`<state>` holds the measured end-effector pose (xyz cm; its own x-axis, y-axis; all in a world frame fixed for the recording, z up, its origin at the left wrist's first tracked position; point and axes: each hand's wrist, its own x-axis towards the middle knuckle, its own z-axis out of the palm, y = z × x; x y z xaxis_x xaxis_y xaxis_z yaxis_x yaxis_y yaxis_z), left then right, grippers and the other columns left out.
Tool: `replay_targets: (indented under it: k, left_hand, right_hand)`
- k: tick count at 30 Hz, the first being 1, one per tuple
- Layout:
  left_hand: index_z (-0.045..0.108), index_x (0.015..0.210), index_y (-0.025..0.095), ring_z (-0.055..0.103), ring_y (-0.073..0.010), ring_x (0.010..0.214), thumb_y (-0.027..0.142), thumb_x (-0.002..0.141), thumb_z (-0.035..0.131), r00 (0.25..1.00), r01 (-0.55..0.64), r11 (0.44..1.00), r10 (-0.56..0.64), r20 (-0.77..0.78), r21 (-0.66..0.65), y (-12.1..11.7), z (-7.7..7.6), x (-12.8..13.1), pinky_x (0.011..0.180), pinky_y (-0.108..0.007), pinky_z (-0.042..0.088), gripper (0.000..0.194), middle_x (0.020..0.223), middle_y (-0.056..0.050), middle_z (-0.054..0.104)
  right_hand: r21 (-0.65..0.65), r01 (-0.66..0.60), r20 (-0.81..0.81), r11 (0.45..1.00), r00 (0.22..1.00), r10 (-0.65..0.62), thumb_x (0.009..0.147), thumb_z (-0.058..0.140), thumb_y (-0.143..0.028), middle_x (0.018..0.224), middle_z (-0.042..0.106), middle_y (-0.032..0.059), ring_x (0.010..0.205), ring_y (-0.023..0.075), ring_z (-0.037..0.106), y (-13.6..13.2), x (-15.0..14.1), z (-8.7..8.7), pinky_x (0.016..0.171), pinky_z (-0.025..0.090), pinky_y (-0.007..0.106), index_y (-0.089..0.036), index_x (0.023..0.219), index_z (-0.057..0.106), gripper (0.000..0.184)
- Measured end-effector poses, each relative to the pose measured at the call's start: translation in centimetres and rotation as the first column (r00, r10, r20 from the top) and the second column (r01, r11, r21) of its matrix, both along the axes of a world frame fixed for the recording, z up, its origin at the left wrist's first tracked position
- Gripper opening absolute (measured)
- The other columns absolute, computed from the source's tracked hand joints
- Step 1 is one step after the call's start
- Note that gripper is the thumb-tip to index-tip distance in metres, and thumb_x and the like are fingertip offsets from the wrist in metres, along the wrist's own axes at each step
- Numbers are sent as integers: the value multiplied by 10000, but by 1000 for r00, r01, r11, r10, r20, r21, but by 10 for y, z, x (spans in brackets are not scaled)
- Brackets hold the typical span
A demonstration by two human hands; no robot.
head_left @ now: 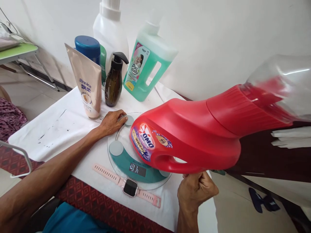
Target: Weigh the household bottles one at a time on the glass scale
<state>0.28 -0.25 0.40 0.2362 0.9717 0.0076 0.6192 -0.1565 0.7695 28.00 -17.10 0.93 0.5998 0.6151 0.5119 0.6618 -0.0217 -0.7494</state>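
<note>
A glass scale with a teal band and a lit display lies on the white cloth. My left hand is at its far left edge, fingers closed on the rim beside a round grey pad. On the scale stands a large red OMO detergent bottle with a clear cap, leaning right in the wide view. Close by the bottle's handle side, my right hand is curled into a fist. The bottle hides part of its fingers, so whatever it may hold cannot be seen. A pink-strapped watch lies in front of the scale.
Behind stand a beige Rejoice tube, a blue-capped bottle, a brown pump bottle, a large white bottle and a green Pao dudu bottle. A white wall backs the table. Dark slippers lie on the floor at right.
</note>
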Motion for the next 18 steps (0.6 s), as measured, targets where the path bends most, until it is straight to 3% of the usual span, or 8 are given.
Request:
replay_targets:
  k: [8, 12, 15, 18]
  left_hand:
    - [715, 1051, 159, 589, -167, 696, 323, 979, 538, 1000, 9, 1000, -8, -21, 10, 1, 0, -1, 689, -309, 403, 252, 800, -33, 711]
    - [716, 1059, 159, 592, -169, 707, 328, 981, 539, 999, 20, 1000, -19, -25, 22, 1, 1, -1, 698, -308, 411, 257, 805, -35, 717]
    - [720, 1056, 154, 593, -170, 705, 329, 979, 539, 1000, 9, 1000, -9, -25, 24, 0, 1, -1, 690, -307, 408, 263, 805, -36, 718]
    - [725, 1050, 163, 590, -169, 695, 343, 974, 544, 1000, -3, 1000, 3, -12, 5, 0, 1, 0, 675, -304, 400, 266, 801, -28, 716]
  right_hand:
    - [-24, -23, 54, 999, 998, 24, 920, 547, -234, 450, 426, -61, 466, 90, 336, -2, 0, -2, 527, 294, 270, -214, 528, 432, 408]
    - [9, -31, -42, 999, 999, 31, 942, 579, -313, 467, 443, -48, 478, 104, 375, 3, -4, 4, 539, 313, 284, -213, 536, 490, 427]
    - [167, -168, -290, 972, 934, 211, 975, 534, -511, 601, 564, -9, 588, 164, 547, 9, -13, 17, 640, 448, 322, -210, 721, 666, 415]
    - [292, -330, -422, 898, 798, 430, 942, 493, -729, 925, 708, 70, 919, 271, 697, 9, -24, 29, 883, 537, 452, -197, 1116, 734, 610]
